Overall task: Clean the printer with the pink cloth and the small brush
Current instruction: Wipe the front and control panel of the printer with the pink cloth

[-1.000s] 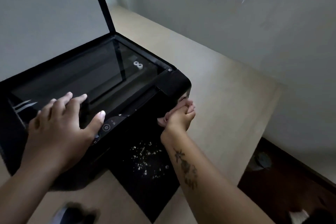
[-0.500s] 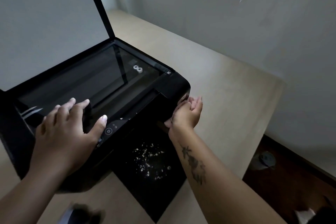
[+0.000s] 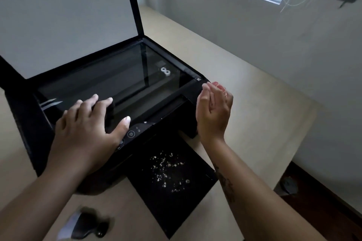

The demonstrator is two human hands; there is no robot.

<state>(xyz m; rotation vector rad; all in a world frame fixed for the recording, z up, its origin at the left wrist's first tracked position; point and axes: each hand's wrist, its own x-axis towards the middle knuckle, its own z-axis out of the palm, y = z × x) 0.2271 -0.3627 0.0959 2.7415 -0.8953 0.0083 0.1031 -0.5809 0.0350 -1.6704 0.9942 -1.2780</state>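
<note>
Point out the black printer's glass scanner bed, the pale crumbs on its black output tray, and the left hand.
Glass scanner bed (image 3: 109, 82), head view, middle of the glass.
Pale crumbs (image 3: 168, 168), head view, centre of the scatter.
Left hand (image 3: 86, 133), head view, back of the hand.

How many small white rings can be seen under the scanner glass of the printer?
2. One white ring and the other white ring lie touching, side by side, under the scanner glass near its far right corner. Others may be hidden below the left hand.
</note>
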